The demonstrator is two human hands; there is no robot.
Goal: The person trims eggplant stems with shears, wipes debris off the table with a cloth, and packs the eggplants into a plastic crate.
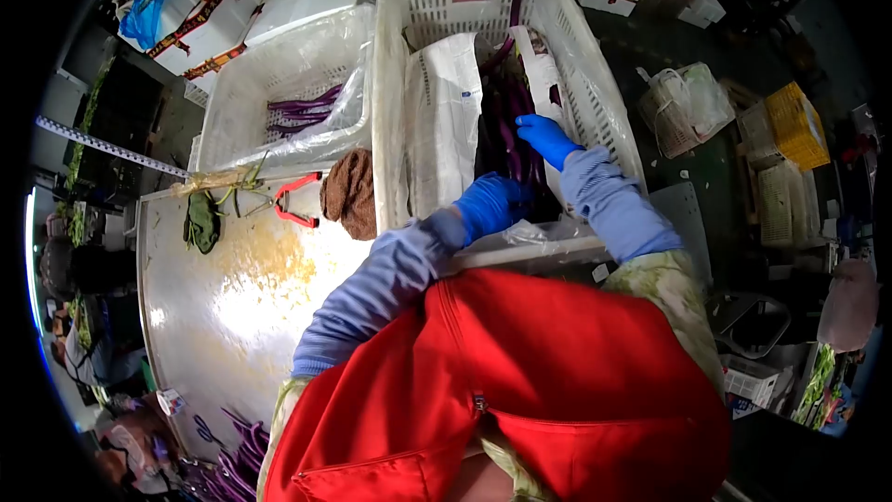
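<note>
Long purple eggplants (506,125) lie beside a paper liner (444,121) in the right-hand white crate (394,84). The right hand (550,140) spreads loosely above them; the left hand (492,205) curls nearer, its grip hidden. Hard pressing could bruise them.

Dark floor (641,42), greenish perhaps
</note>
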